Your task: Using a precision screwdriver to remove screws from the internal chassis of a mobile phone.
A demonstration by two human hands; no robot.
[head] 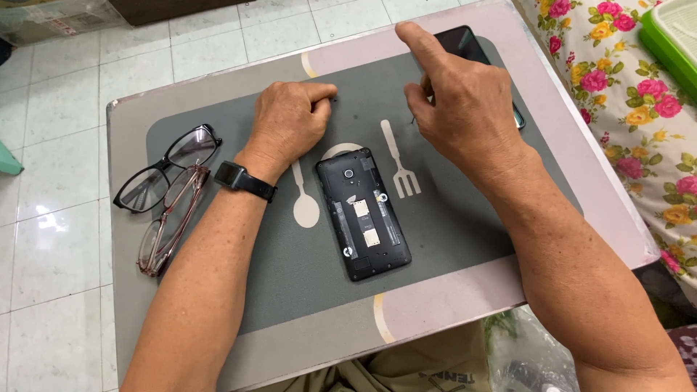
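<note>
So you've got the opened phone (364, 215) lying back-up in the middle of the grey mat (465, 218), cover off, card slots showing. Your left hand (287, 123) is curled into a fist just above it, fingertips pinched on something tiny and dark, maybe a screw, can't really tell. Your right hand (457, 109) hovers near the other dark phone (465, 47), forefinger up, thumb and fingers pinched on what looks like a thin tool. Looks like mid-teardown to me. Whatever comes next wants steady fingers; small bits roll. Two pairs of glasses (170, 192) sit left.
</note>
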